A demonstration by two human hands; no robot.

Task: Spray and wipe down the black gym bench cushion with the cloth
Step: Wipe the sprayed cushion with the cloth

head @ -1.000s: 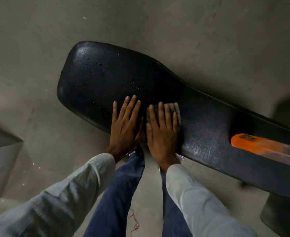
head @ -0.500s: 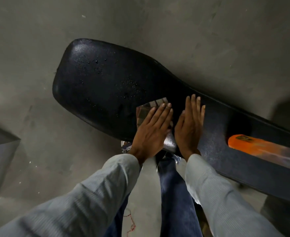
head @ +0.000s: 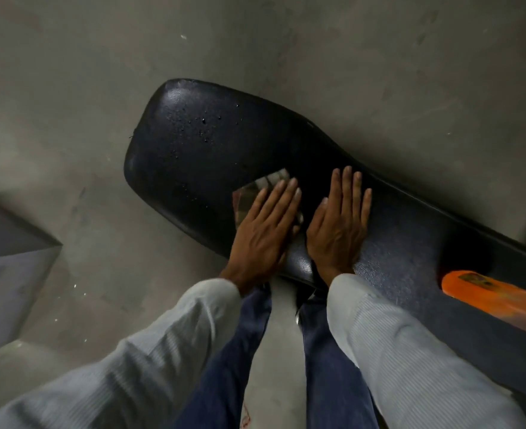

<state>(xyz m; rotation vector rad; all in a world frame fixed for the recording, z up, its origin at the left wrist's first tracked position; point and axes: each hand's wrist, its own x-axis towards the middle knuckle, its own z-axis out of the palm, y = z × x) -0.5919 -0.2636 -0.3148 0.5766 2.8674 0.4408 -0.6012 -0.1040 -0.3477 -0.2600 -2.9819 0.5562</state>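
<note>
The cloth [head: 257,193] is now lying under the left hand [head: 266,226], where a second ago the right hand [head: 337,226] was pressing it; the right hand is now resting bare on the cushion [head: 193,150] just beside it, to the right. Over the last half second both hands are barely shifting. This is suggesting a handover, so the wiping is probably about to head left, toward the wide rounded end where droplets [head: 204,125] are still sitting unwiped.

Neither hand is closing a grip: both are lying flat, fingers straight and together, the left one pinning the cloth by palm pressure, its checked corner poking out past the fingertips.

The cushion is running with its long axis from upper left to lower right, the broad end pointing upper left and the narrow stretch leading down to an orange label [head: 488,292] at the right edge. The cloth is sitting about midway, near the front edge, where the cushion is starting to narrow. Concrete floor [head: 69,88] is surrounding everything, and the person's jeans [head: 234,351] are showing below the hands
</note>
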